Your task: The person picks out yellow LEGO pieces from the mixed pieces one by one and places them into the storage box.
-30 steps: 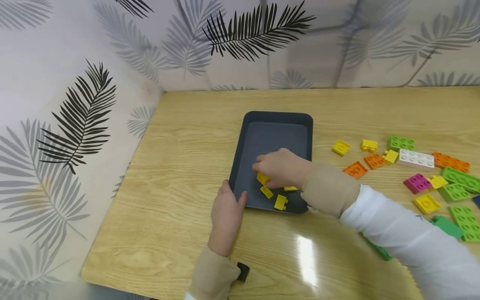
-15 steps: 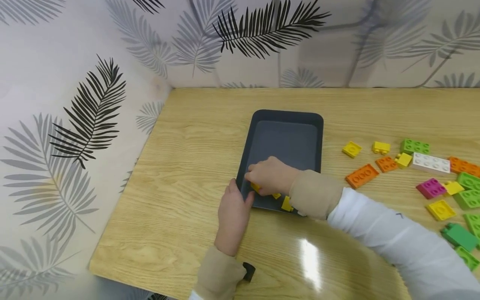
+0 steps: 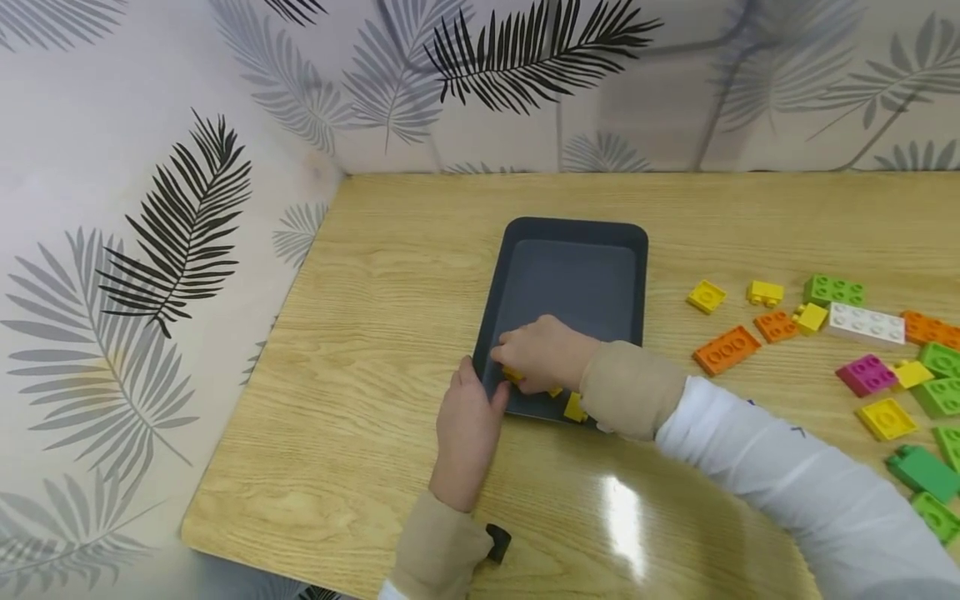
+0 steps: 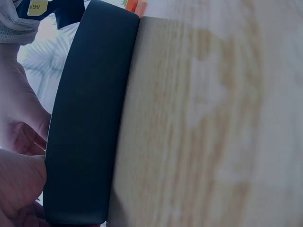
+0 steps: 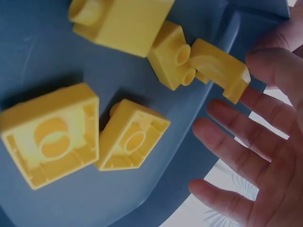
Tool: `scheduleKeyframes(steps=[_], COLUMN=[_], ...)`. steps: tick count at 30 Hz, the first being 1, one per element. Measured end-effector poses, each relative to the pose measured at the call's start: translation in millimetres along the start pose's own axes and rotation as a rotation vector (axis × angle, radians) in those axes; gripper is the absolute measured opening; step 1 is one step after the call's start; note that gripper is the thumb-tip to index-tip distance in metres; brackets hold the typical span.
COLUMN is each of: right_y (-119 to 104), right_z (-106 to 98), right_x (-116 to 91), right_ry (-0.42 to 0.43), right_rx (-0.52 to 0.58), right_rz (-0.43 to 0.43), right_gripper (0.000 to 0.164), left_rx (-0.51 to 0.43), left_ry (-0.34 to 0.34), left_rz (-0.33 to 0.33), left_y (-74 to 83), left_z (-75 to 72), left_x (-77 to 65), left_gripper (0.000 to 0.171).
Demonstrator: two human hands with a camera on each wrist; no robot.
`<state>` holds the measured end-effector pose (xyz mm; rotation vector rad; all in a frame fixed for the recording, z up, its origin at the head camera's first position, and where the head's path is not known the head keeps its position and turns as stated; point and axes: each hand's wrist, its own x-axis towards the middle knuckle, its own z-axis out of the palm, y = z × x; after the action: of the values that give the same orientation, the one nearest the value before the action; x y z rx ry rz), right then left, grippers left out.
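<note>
A dark grey tray [image 3: 577, 279] lies on the wooden table. My left hand [image 3: 467, 442] grips its near left corner, thumb at the rim and fingers along the outer side; the left wrist view shows the tray's outer wall [image 4: 90, 113] up close. Inside that same corner, my right hand [image 3: 546, 354] pinches a small yellow toy brick [image 5: 220, 68] between thumb and finger, its other fingers spread. A studded yellow brick [image 5: 165, 59] adjoins the pinched one, beside a bigger yellow block [image 5: 132, 23]. Two hollow yellow bricks lie upturned on the tray floor, a larger one [image 5: 52, 137] and a smaller one [image 5: 135, 137].
Right of the tray, loose bricks are scattered: an orange one [image 3: 726, 350], a white one [image 3: 866, 324], a magenta one [image 3: 866, 376], a dark green one [image 3: 922, 471] and several yellow and light green ones. A leaf-patterned wall covering [image 3: 495, 92] backs the table.
My right hand has moved toward the tray's near left corner, then stayed nearly still over the last half second. The head view has shifted slightly. My left hand keeps its place at the corner.
</note>
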<state>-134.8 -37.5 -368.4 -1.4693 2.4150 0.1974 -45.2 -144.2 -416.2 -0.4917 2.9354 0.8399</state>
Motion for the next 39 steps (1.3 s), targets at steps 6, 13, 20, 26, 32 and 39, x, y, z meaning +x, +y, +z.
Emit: scheduleKeyframes(steps=[6, 13, 20, 26, 32, 39], right_y=[4.9, 18.8, 41.6, 63.1, 87.2, 114.0], right_z=[-2.3, -1.8, -4.3, -9.9, -2.3, 30.9], right_x=[-10.2, -25.9, -55.5, -90.7, -134.1, -185.1], right_ry=[0.01, -0.017, 0.016, -0.012, -0.021, -0.027], right_rx=[0.035, 0.034, 0.053, 0.118, 0.137, 0.173], right_rz=[0.013, 0.069, 0.153, 0.265, 0.404, 0.48], right_gripper=[0.037, 0.043, 0.044, 0.044, 0.047, 0.049], left_rx=[0.007, 0.014, 0.011, 0.021, 0.022, 0.017], left_ry=[0.003, 0.007, 0.0, -0.004, -0.005, -0.017], left_rz=[-0.004, -0.009, -0.043, -0.039, -0.051, -0.069], left_y=[0.8, 2.6, 3.6, 4.2, 4.7, 6.9], left_z=[1.8, 2.3, 2.3, 3.4, 4.8, 3.5], left_x=[-0.3, -0.5, -0.6, -0.7, -0.5, -1.8], left_gripper=[0.065, 0.065, 0.066, 0.065, 0.066, 0.065])
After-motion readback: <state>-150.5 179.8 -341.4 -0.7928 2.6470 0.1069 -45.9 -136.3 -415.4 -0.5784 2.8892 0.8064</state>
